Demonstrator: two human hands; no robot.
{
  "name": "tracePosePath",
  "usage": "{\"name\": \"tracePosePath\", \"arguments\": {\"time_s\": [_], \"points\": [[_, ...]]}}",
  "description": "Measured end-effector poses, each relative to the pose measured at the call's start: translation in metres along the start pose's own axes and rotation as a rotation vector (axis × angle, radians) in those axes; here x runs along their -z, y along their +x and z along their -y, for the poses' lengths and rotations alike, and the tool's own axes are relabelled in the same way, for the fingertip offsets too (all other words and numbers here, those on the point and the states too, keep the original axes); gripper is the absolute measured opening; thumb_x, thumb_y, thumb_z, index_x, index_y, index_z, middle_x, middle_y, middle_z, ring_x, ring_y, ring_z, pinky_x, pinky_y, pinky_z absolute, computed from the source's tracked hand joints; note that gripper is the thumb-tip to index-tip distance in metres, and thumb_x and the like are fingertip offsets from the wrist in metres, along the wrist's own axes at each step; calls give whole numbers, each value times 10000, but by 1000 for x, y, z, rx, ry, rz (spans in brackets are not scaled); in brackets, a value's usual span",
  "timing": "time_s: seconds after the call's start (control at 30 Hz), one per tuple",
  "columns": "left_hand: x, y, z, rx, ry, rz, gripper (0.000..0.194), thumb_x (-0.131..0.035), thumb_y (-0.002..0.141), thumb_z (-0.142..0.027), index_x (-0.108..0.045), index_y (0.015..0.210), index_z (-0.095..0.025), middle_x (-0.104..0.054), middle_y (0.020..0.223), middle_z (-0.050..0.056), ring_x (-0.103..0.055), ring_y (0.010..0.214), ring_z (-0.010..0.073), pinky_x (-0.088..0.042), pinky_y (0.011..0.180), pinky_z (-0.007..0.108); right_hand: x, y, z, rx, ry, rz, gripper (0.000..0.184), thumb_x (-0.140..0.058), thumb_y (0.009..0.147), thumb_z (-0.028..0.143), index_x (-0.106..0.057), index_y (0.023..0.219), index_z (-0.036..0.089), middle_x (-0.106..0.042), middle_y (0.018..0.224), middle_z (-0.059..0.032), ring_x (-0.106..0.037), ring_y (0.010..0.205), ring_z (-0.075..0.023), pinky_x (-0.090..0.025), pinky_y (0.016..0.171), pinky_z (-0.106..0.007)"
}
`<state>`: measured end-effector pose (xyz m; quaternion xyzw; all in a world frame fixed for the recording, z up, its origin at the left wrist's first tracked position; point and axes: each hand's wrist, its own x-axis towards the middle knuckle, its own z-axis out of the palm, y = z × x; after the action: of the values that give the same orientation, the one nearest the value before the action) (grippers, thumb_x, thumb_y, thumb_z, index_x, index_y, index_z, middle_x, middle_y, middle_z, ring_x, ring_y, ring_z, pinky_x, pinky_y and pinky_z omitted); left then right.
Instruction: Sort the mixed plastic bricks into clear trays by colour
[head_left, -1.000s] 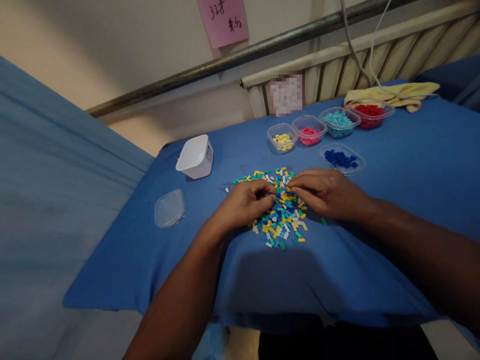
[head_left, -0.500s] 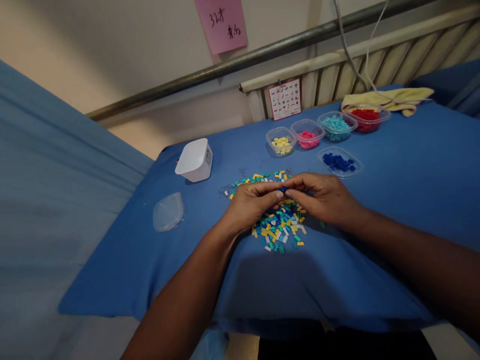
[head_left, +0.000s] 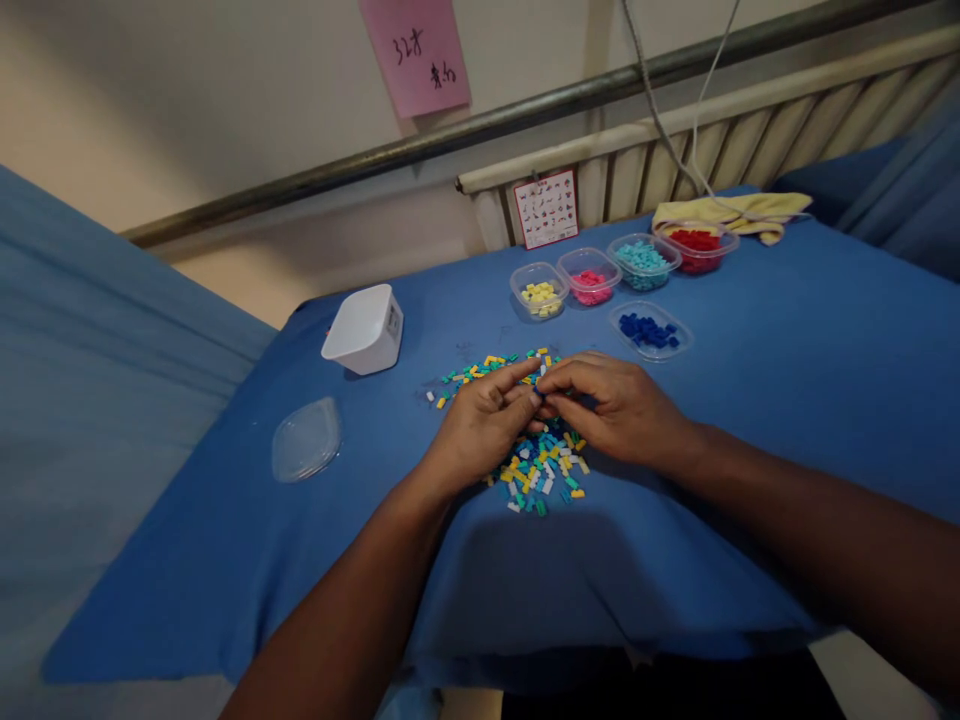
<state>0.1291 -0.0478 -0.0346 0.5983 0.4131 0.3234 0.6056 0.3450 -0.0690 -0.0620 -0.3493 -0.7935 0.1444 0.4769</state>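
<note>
My left hand [head_left: 476, 425] and my right hand [head_left: 622, 408] meet fingertip to fingertip over a loose pile of small toy building bricks [head_left: 536, 470] in yellow, white, green and blue. Between the fingertips a dark blue brick [head_left: 538, 394] shows in part; the fingers hide most of it. The left thumb presses on it, while the left index finger stretches out above. Right thumb and index finger pinch it from the other side. Just beyond the right hand, a shallow clear tray [head_left: 682, 345] carries more dark blue bricks [head_left: 646, 331].
Clear tubs of yellow bricks [head_left: 541, 298], pink bricks [head_left: 592, 288], light blue bricks [head_left: 643, 262] and red bricks [head_left: 697, 248] line the back. A yellow cloth [head_left: 727, 212] lies behind them. At left are a white box [head_left: 364, 330] and clear lids [head_left: 306, 440].
The whole view has shifted, so the table things sit further left and slightly lower. The left index finger has lifted off the dark blue brick, which shows less now. Both hands stay together.
</note>
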Motion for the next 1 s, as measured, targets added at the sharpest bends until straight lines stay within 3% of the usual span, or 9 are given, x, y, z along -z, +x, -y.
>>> {"name": "tracePosePath", "arguments": {"time_s": [0.13, 0.33, 0.5, 0.67, 0.8, 0.9, 1.0], "points": [[-1, -2, 0, 1, 9, 25, 773, -854, 946, -381, -600, 1643, -162, -804, 1007, 74, -736, 819, 156, -613, 813, 305, 0, 1, 2, 69, -76, 38, 203, -646, 1049, 125, -760, 1130, 273, -839, 1109, -63, -771, 1046, -267, -614, 964, -455], [-8, -3, 9, -102, 87, 137, 732, -715, 973, -275, -556, 1686, -225, -736, 1412, 141, -745, 1191, 239, -617, 1027, 386, -3, 2, 5, 17, -152, 71, 228, -601, 1003, 62, -726, 1086, 234, -822, 1145, -104, -764, 1090, -286, -618, 993, -463], [-7, -7, 17, -222, 322, 100, 752, -655, 1012, -257, -474, 1742, -256, -641, 1582, 143, -608, 1478, 296, -460, 1292, 521, -5, 2, 5, -17, -170, 59, 257, -592, 977, 42, -707, 1086, 245, -799, 1120, -99, -744, 1056, -273, -619, 955, -439], [-8, -11, 14, -191, 263, 125, 806, -599, 1057, -268, -321, 1814, -248, -629, 1583, 180, -650, 1432, 288, -516, 1237, 494, -7, 4, 13, -4, -174, 69, 237, -577, 1013, 66, -707, 1092, 247, -790, 1129, -103, -733, 1083, -282, -612, 984, -460], [-11, -13, 12, -201, 248, 140, 822, -613, 1060, -271, -297, 1819, -260, -649, 1573, 189, -698, 1363, 280, -565, 1164, 471, 1, 8, 11, -30, -129, 64, 184, -620, 1003, 87, -716, 1034, 240, -789, 1063, -79, -748, 1012, -255, -612, 898, -400], [-4, -11, 6, -240, 274, 34, 777, -660, 1048, -302, -395, 1778, -261, -678, 1554, 189, -713, 1348, 292, -587, 1111, 469, 25, 10, -15, -107, -203, -38, 153, -682, 957, 106, -759, 1022, 221, -800, 1014, -84, -752, 919, -259, -602, 849, -405], [19, -7, -7, -255, 390, -208, 560, -720, 1019, -360, -675, 1557, -208, -770, 1400, 156, -745, 1237, 278, -600, 1040, 421, 61, 5, -57, -270, -378, -168, 152, -729, 913, 130, -812, 1017, 203, -803, 982, -121, -734, 827, -276, -598, 818, -440]]}}
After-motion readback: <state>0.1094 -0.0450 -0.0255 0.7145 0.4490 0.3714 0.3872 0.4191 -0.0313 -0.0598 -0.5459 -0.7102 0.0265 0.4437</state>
